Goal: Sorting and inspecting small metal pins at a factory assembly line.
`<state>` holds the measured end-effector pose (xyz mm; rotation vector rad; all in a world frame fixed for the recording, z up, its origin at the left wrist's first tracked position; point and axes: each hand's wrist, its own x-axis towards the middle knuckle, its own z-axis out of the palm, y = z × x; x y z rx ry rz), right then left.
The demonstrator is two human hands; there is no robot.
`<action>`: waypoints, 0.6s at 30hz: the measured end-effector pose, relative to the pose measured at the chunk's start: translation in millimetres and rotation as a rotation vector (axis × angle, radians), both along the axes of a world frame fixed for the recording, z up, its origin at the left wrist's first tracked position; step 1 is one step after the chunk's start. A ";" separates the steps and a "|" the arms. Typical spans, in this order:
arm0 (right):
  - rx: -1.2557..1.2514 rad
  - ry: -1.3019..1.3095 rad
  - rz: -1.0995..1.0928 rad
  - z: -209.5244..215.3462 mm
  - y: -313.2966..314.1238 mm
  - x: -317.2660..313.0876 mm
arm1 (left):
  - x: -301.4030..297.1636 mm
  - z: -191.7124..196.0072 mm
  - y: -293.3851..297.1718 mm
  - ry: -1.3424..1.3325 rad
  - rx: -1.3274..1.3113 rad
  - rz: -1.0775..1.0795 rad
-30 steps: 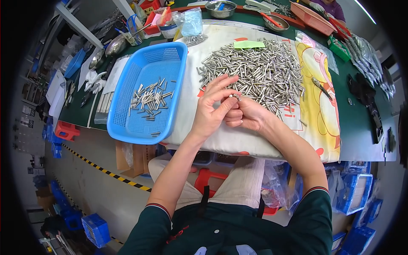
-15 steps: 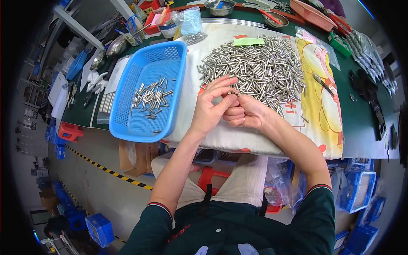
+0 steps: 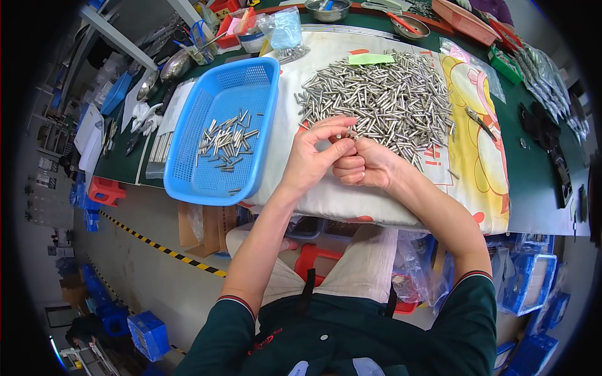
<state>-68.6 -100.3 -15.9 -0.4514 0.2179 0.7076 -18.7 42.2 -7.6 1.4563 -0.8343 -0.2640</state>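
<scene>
A wide heap of short, shiny metal pins lies on a printed cloth. At the heap's near edge my two hands meet. My left hand is closed in a pinch on a metal pin, whose end shows between thumb and fingers. My right hand is curled beside it, its thumb and forefinger closed on small metal pins that are mostly hidden. Left of my hands stands a blue plastic basket with a smaller group of loose pins inside.
A light green paper slip rests on the heap's far side. Pliers lie on the cloth at the right. Metal bowls, a bagged blue item and a pink tray stand at the back. White gloves lie left of the basket.
The whole view has shifted slightly. My hands stay together at the heap's near edge, with only small finger movements.
</scene>
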 end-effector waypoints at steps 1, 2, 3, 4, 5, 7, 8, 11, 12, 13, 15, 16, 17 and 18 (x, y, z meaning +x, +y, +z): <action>0.001 0.001 0.000 0.3 0.0 -0.1 | 0.3 -0.6 -0.2 -0.005 0.001 -0.001; 0.001 0.003 -0.001 0.5 -0.1 -0.2 | 0.4 -0.7 -0.4 -0.005 0.002 -0.003; 0.002 0.004 -0.002 0.5 -0.1 -0.1 | 0.5 -0.8 -0.5 0.001 -0.001 -0.002; 0.000 0.009 -0.005 0.4 0.0 -0.1 | 0.2 -0.6 -0.4 0.006 -0.003 0.000; -0.002 0.014 -0.007 0.4 0.0 -0.1 | -0.2 -0.2 -0.5 0.007 -0.002 0.000; -0.007 0.015 -0.012 0.3 0.1 -0.1 | -1.0 0.8 -0.6 0.022 -0.008 0.001; -0.012 0.016 -0.017 0.5 0.3 -0.1 | -1.0 0.7 -0.6 0.022 -0.007 0.001; -0.010 0.005 -0.021 3.8 1.0 -1.1 | -1.8 1.6 -1.7 0.002 -0.004 0.002; -0.010 0.005 -0.022 4.3 0.8 -0.9 | -3.3 3.0 -2.5 0.033 -0.016 0.009; -0.017 -0.007 -0.015 4.5 0.8 -1.0 | -4.7 3.7 -3.0 0.064 -0.027 0.015; -0.024 -0.019 -0.008 6.3 1.0 -1.7 | -4.8 2.4 -4.1 0.073 -0.039 0.010; -0.031 -0.015 -0.015 7.2 1.6 -1.8 | -4.7 1.7 -4.0 0.083 -0.050 0.005; -0.038 -0.012 -0.021 7.4 2.2 -1.8 | -4.8 1.7 -3.4 0.084 -0.048 0.006; -0.035 -0.011 -0.020 6.8 2.7 -1.3 | -5.0 2.4 -2.6 0.132 -0.031 0.005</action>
